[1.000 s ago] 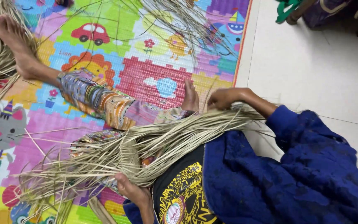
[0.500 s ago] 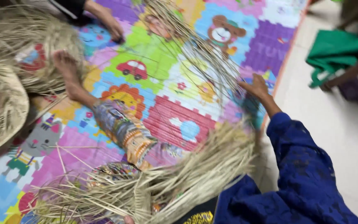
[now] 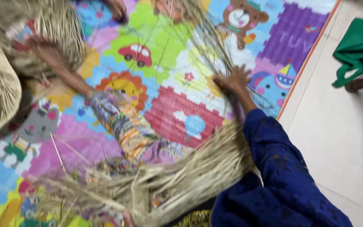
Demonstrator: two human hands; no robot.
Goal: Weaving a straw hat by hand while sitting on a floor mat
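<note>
Head view: right hand, blue-sleeved, reaches onto the colourful cartoon-print foam play mat, fingers spread over thin dry straw strands; grasp cannot be told through blur. Bundle of pale dried grass fibres lies across the lap; left hand unseen

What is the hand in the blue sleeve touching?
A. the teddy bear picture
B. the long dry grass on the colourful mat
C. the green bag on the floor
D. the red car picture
B: the right hand in the blue sleeve rests on the thin strands of dry grass lying across the play mat, far from the green bag.
</note>
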